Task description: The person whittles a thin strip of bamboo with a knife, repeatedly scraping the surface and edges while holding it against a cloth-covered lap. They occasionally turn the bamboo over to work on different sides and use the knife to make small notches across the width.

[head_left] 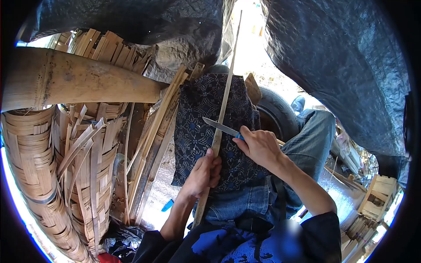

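Observation:
My left hand [204, 173] is closed around a long, narrow bamboo strip [226, 90], which runs from my lap up toward the bright gap at the top. In my right hand [258, 147] is a knife [220, 126] with a blue handle, its blade lying across the strip just above my left hand and pointing left. Beneath the strip, a dark patterned cloth [197, 114] covers my lap. The knife handle is mostly hidden by my right fingers.
A thick bamboo pole [96, 79] juts in from the left above woven bamboo baskets [33, 162]. Split slats [153, 131] lean beside my left leg. A tyre [280, 116] lies by my bent right knee. Dark plastic sheeting [342, 65] hangs overhead at right.

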Action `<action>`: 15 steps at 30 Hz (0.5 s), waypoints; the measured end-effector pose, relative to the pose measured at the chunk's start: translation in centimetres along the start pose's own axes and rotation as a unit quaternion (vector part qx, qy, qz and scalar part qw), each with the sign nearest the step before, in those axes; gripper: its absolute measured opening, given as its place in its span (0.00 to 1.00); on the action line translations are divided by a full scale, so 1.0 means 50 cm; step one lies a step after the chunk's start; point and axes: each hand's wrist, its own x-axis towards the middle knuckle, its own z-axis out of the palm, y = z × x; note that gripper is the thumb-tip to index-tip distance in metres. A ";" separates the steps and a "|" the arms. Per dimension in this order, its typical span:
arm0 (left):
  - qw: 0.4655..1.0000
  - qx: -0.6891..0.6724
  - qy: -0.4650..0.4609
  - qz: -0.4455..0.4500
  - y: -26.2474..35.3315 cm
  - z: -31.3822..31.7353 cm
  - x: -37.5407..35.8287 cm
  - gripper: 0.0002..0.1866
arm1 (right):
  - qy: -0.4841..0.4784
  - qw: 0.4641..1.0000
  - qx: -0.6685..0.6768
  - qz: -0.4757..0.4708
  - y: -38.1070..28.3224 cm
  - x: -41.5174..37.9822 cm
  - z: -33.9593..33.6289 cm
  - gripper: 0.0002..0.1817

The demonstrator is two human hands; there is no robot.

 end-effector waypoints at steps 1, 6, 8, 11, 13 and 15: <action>1.000 0.003 0.005 0.003 0.001 0.001 0.000 0.25 | 0.021 0.999 -0.016 -0.027 0.004 0.004 0.003 0.18; 0.998 0.054 0.017 0.014 -0.023 0.013 -0.002 0.25 | -0.001 0.997 -0.033 0.071 0.008 0.031 -0.002 0.18; 0.996 0.088 0.023 0.020 -0.025 0.015 -0.003 0.24 | 0.033 0.990 -0.042 0.129 0.047 0.076 -0.014 0.20; 1.000 0.016 -0.005 -0.010 -0.023 0.004 0.002 0.25 | 0.077 0.993 -0.015 0.089 0.065 0.093 -0.037 0.20; 1.000 -0.016 -0.023 -0.008 -0.018 -0.004 0.007 0.24 | 0.178 0.982 0.063 0.023 0.060 0.092 -0.058 0.21; 0.999 -0.037 -0.028 -0.005 -0.012 -0.008 0.005 0.23 | 0.089 0.991 0.097 0.030 0.038 0.056 -0.071 0.21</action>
